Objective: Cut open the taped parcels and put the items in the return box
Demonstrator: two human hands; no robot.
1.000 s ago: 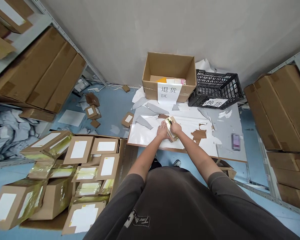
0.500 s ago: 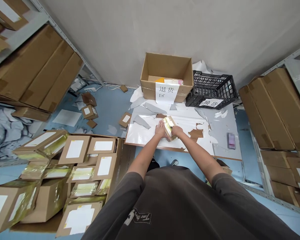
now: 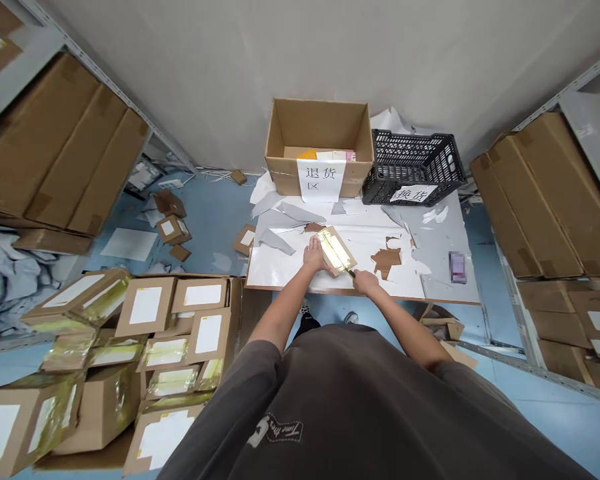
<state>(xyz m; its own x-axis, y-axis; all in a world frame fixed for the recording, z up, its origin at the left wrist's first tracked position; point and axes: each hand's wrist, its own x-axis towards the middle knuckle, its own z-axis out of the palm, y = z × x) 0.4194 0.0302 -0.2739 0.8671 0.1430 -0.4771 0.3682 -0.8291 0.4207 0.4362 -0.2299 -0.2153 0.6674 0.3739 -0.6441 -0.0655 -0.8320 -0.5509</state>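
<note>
A small cardboard box (image 3: 337, 250) with shiny yellowish tape along its top lies slantwise on the white-covered table (image 3: 300, 275). My left hand (image 3: 315, 255) grips its left side, the fingers pointing away from me along the edge. At the box's near right corner, my right hand (image 3: 365, 281) is closed around a dark, slim utility knife (image 3: 351, 273). The knife's tip is at the end of the taped top; its blade is too small to make out.
A big open carton (image 3: 285, 175) with a paper sign and a black plastic crate (image 3: 380, 190) stand along the table's back. Torn cardboard (image 3: 386, 260) lies right of the box. Many taped parcels (image 3: 145, 305) fill a large carton at left. Shelves with cartons (image 3: 545, 200) flank both sides.
My right hand with the knife has moved toward me and right, from the middle of the box's top to its near corner. The view has shifted slightly; my left hand stays on the box.
</note>
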